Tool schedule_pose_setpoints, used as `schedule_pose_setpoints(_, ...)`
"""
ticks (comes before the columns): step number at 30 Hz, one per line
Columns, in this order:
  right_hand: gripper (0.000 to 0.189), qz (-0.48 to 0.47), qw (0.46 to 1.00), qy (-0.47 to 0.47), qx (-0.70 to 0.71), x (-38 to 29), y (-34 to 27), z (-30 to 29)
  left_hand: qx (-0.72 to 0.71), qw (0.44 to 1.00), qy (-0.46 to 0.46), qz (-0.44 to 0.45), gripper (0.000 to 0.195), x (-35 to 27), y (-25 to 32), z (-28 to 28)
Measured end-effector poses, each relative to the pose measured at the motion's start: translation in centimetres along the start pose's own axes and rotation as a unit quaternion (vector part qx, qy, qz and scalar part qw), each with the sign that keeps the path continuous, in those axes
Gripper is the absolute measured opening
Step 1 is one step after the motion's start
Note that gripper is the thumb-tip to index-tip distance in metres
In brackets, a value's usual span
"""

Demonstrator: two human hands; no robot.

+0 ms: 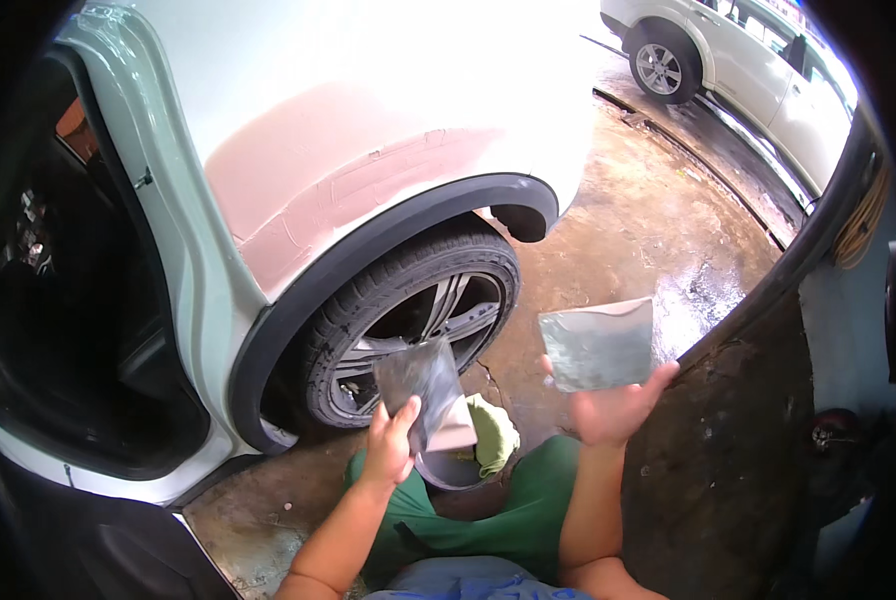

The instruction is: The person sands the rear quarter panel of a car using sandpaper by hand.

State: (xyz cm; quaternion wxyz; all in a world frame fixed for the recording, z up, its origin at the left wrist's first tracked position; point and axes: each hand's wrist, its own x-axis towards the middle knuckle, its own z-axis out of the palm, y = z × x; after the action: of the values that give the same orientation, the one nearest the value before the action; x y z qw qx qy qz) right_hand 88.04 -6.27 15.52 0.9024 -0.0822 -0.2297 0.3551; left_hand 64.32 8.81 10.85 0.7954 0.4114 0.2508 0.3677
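Observation:
My left hand (pixel 391 442) grips a dark, flat rectangular sheet (pixel 425 382), its thumb on top. A pinkish smear or piece shows at the sheet's lower right edge. My right hand (pixel 616 405) has its palm up, with a thin greyish rectangular plate (pixel 599 345) over the fingers; pinkish paste lies along its top edge. The thumb is spread away from it. In front stands a white car with pink body filler (pixel 305 195) on the panel above the black wheel-arch trim (pixel 388 199). Ridges mark the filler's lower part.
The car's wheel (pixel 425 322) is before me. A round basin (pixel 455 476) with a green cloth (pixel 495 435) over its rim stands between my knees. At left is an open door frame (pixel 185 202). Another white vehicle (pixel 763 82) stands at upper right, beyond the wet floor.

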Motion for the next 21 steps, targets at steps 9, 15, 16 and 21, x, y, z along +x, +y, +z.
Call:
schedule_pose_setpoints(9,0.059,-0.071,0.701,-0.205,-0.679,-0.1,-4.5,11.1,-0.074,0.992,0.015,-0.105,0.036,2.9,6.5,15.1)
schedule_pose_setpoints(15,0.06,0.067,0.496,-0.155,-0.852,-1.3,-12.1,16.4,-0.105,0.971,0.051,-0.208,0.031,-0.8,13.5,22.4)
schedule_pose_setpoints(16,0.056,0.074,0.467,-0.154,-0.868,-1.0,-13.9,17.8,-0.11,0.966,0.034,-0.23,0.031,-1.2,16.5,23.8)
schedule_pose_setpoints(21,0.05,0.032,0.406,-0.126,-0.905,4.5,-20.8,32.3,0.34,0.917,-0.179,-0.112,0.046,-5.0,27.0,32.3)
